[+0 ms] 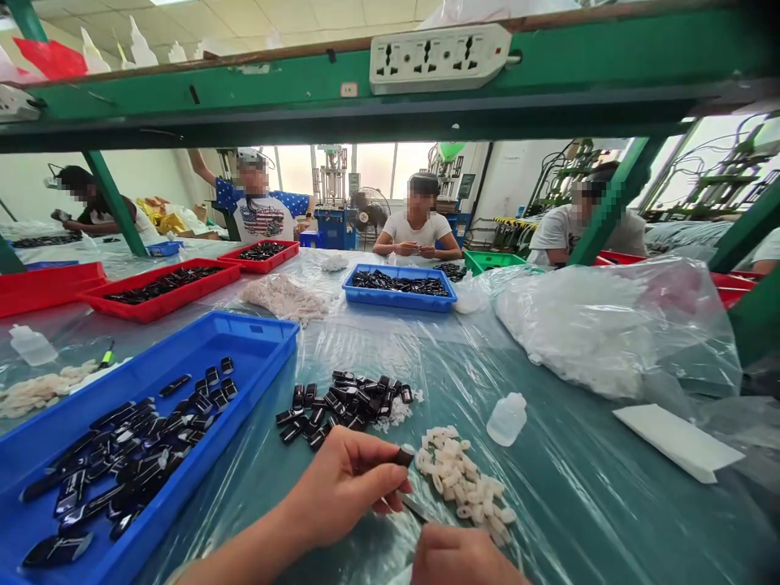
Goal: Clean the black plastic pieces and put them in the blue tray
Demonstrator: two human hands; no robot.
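My left hand (pixel 350 483), in the lower middle, pinches a small glossy black part (pixel 405 456) with a pale end between thumb and fingers. My right hand (pixel 460 556) is closed at the bottom edge and partly cut off. From it a thin grey metal tool (pixel 415 509) points up toward the left fingers; its kind is unclear. Behind my left hand lies a heap of black parts (pixel 341 402) beside small white bits (pixel 395 414). A pile of off-white ring-shaped pieces (pixel 466 479) is right of the held part.
A long blue tray (pixel 201 455) with black parts stands at left. A small translucent bottle (pixel 506 419), folded white paper (pixel 676 443) and a large clear plastic bag (pixel 585 325) lie right. Other people sit across the table. A green shelf beam (pixel 292 85) with a socket strip (pixel 439 58) spans overhead.
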